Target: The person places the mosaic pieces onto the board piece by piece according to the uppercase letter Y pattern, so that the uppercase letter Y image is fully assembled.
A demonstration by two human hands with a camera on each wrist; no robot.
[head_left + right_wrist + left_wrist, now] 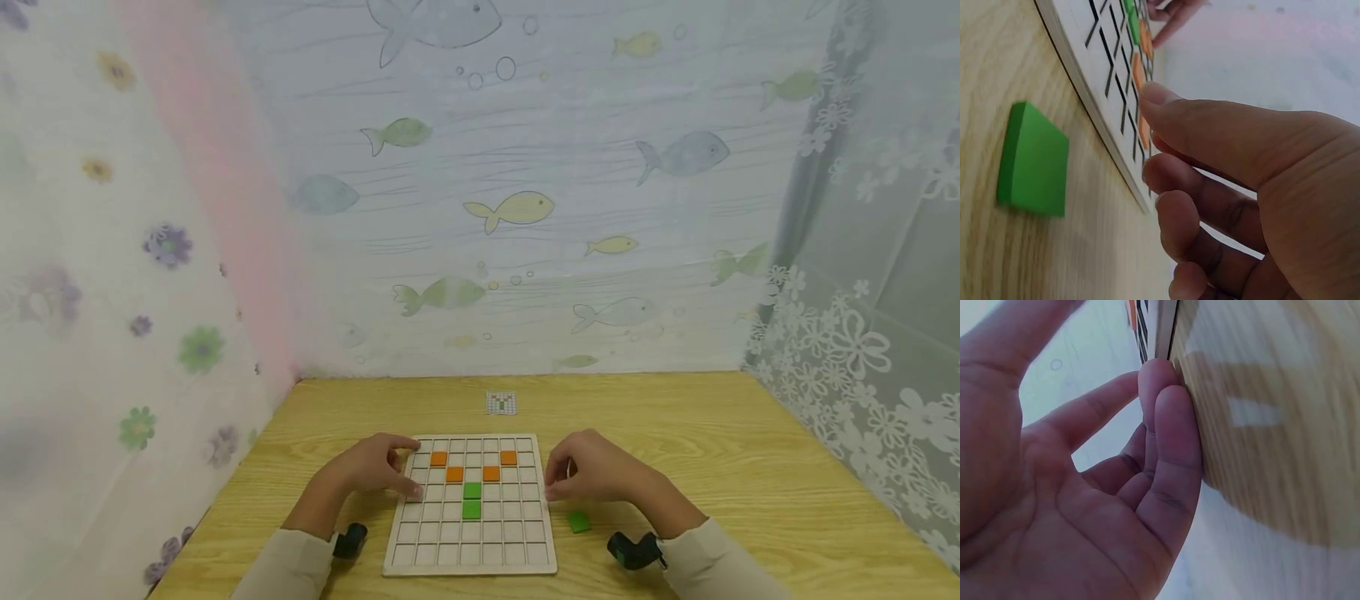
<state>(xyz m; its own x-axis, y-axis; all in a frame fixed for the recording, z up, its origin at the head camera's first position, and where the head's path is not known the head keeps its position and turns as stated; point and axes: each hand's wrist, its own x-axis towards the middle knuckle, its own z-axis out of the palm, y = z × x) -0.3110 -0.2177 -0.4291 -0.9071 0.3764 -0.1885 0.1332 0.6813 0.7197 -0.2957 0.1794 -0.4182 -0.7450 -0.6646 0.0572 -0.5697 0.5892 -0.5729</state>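
Note:
A pale gridded board (517, 554) lies on the table, with several orange tiles (454, 474) in a V and two green tiles (471, 509) below them forming a Y. My left hand (372, 465) rests at the board's left side, thumb and forefinger spread along it. The left wrist view shows its other fingertips right at the board's edge (1163, 328), low over the table. Beside the right edge hovers my right hand (596, 467), fingers loosely bent with nothing held between them. A loose green square tile (1038, 162) lies on the table near that hand.
A small card (501, 403) printed with a Y pattern on a grid lies beyond the board. The wood-grain table (675, 417) meets a fish-printed curtain (525, 333) at the back. Flowered curtains hang at left and right.

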